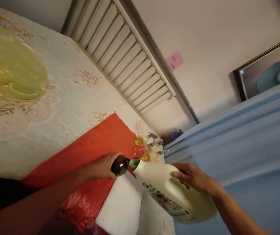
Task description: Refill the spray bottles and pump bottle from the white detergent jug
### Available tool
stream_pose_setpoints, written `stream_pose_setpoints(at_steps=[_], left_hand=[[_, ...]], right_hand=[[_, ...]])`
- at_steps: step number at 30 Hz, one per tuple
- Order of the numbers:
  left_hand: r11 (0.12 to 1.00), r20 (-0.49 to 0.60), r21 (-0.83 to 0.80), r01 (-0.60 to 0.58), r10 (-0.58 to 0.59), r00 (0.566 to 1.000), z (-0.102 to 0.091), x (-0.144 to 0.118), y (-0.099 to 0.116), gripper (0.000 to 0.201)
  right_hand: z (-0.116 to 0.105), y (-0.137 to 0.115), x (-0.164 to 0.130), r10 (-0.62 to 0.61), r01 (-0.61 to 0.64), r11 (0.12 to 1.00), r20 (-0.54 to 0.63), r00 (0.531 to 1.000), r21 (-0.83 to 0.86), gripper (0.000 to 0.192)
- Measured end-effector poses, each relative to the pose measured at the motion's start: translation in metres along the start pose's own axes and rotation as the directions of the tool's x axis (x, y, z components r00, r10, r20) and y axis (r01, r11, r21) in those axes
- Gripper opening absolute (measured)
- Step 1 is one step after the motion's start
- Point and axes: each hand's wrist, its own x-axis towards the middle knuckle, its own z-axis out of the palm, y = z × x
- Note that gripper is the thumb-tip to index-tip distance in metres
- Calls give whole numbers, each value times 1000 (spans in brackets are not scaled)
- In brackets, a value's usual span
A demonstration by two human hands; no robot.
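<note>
Pale wall (215, 49) w/ white radiator (125, 55), pink note (174, 60).

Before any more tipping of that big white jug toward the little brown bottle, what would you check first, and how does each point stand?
1. Left hand grips the brown bottle: ok.
2. Right hand holds the white jug by its side: ok.
3. Jug's green spout meets the bottle's mouth: cannot tell, they are close but the mouth is hidden.
4. Liquid flowing: cannot tell.
5. Red plastic sheet under the bottle to catch spills: ok.
6. Small coloured bottles stand very close behind the spout: not ok.
</note>
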Motion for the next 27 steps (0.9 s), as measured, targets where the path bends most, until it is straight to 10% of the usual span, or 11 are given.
stream_pose_setpoints(at_steps=[27], left_hand=[[1000,-14,22,13,-12,1000,2,2,-7,64]], right_hand=[[-1,-4,-1,9,-9,1000,2,1000,-3,53]])
